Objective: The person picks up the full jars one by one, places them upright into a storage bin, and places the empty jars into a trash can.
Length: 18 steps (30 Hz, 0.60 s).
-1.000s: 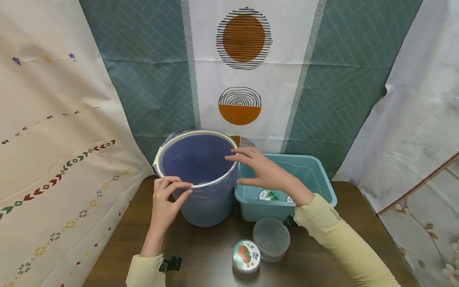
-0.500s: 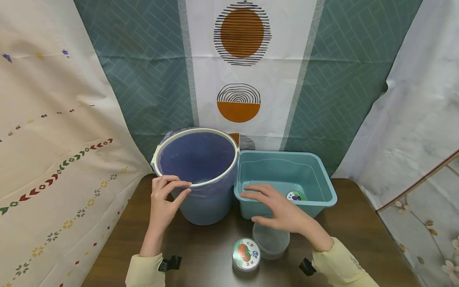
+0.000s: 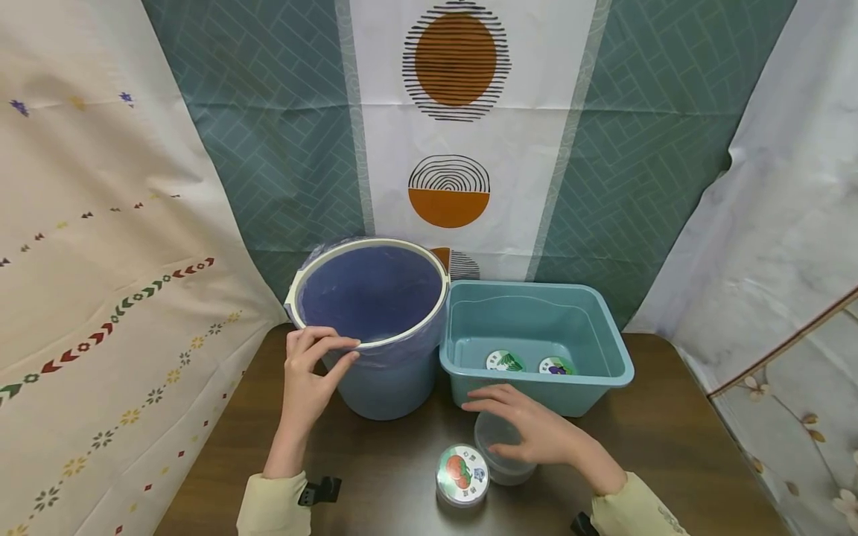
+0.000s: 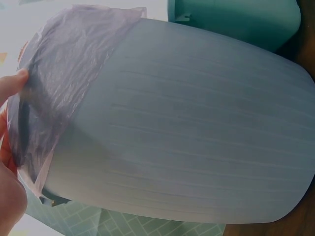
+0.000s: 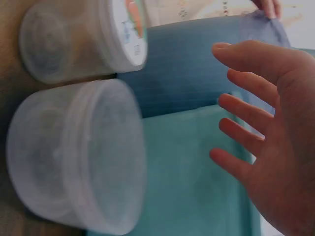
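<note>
My left hand (image 3: 310,380) pinches the front-left rim of a blue bucket (image 3: 389,383) lined with a thin purple bag (image 4: 74,64). Over a clear round container (image 3: 494,439), my right hand (image 3: 546,432) hovers with fingers spread and nothing in them. In the right wrist view a gap shows between that hand (image 5: 275,113) and the clear container (image 5: 74,157). Close beside it, on the left, stands a smaller clear jar (image 3: 462,476) whose lid has a tomato picture.
A teal bin (image 3: 536,383) stands right of the bucket, with a green-leaf label (image 3: 504,361) and a purple-picture label (image 3: 555,365) at its bottom. Behind them hangs a patterned cloth (image 3: 449,134). All stand on a dark wooden table (image 3: 389,476).
My right hand has moved from beside the bucket's right rim, down past the teal bin's front, to above the clear container. My left hand keeps its hold on the rim.
</note>
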{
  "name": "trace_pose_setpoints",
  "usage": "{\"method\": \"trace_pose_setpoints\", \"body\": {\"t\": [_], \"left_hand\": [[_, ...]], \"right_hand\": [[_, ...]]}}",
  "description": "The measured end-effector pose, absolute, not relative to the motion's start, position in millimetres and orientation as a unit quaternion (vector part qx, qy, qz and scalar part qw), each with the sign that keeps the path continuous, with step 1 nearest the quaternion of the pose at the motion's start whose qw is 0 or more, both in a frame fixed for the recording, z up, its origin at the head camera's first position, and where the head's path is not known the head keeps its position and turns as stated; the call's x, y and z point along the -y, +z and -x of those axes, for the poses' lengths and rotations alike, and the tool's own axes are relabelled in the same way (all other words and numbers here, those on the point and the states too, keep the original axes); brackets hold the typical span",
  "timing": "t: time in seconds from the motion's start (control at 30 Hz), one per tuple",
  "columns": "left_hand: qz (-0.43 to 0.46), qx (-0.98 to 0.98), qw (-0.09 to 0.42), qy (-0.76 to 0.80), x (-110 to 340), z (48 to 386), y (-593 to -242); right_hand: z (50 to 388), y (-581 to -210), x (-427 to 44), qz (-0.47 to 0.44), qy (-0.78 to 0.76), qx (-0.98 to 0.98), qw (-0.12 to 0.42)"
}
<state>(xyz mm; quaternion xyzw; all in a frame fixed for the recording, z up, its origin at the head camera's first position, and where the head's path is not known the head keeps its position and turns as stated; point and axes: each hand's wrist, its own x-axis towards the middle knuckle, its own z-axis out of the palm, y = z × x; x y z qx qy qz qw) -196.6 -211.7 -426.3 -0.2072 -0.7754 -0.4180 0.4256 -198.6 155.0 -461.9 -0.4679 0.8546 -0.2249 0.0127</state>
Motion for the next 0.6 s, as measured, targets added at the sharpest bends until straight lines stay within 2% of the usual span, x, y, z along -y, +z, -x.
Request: {"method": "trace_pose_setpoints", "body": {"t": [0.1,0.6], "left_hand": [[0.205,0.776,0.424,-0.419,211,197,-426],[0.202,0.775,0.422,-0.424,211,197,-427]], "right_hand": [[200,-470,-157,0.459,-0.224,-0.859,0.031],[206,-504,-165,0.417,-0.141,-0.897,0.054]]}}
